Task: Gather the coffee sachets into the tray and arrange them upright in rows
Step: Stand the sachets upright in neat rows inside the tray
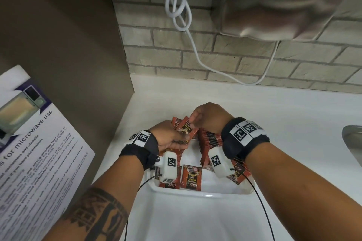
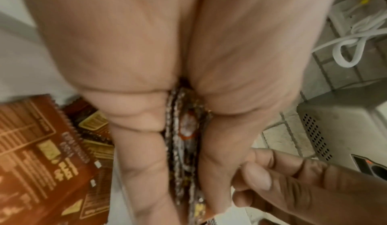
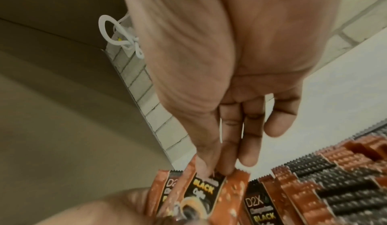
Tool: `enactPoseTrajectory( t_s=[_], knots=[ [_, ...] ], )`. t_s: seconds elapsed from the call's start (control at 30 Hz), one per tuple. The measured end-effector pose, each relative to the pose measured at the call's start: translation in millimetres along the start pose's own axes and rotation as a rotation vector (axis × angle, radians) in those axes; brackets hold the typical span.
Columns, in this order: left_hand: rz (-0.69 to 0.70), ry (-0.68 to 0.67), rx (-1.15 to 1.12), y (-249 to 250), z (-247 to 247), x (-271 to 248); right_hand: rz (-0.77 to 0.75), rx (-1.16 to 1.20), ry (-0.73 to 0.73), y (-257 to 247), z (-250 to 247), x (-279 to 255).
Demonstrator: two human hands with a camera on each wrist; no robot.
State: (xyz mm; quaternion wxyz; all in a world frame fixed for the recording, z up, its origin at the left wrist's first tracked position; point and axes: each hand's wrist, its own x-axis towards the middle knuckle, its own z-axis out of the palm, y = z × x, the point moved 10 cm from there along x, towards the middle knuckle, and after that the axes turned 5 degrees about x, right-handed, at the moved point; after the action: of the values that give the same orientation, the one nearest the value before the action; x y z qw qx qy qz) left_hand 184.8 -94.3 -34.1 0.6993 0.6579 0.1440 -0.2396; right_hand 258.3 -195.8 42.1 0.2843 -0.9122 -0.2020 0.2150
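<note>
A bundle of sachets is gripped edge-on by the left hand, fingers curled round it, probably to keep them aligned. Its top sachet is pinched at the upper edge by the right hand, at 2 o'clock of the left. In the tray, one row stands upright at 3 o'clock; loose sachets lie flat at 6 o'clock, still to be stood.

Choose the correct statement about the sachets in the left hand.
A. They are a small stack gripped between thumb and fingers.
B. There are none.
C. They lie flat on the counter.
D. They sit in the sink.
A: the left hand grips a small stack of sachets edge-on between thumb and fingers, while the right hand pinches the top of one sachet.
</note>
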Motion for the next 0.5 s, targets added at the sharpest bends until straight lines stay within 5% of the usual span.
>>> enactPoseTrajectory(
  t_s=[0.23,0.5],
  knots=[
    [0.146,0.019,-0.096,12.1,1.5,-8.9,0.001,0.138,0.092,-2.7,-15.2,-5.9],
    [0.153,0.174,0.112,19.1,-15.4,-9.6,-0.042,0.213,0.212,-8.0,-28.9,-10.8]
  ],
)
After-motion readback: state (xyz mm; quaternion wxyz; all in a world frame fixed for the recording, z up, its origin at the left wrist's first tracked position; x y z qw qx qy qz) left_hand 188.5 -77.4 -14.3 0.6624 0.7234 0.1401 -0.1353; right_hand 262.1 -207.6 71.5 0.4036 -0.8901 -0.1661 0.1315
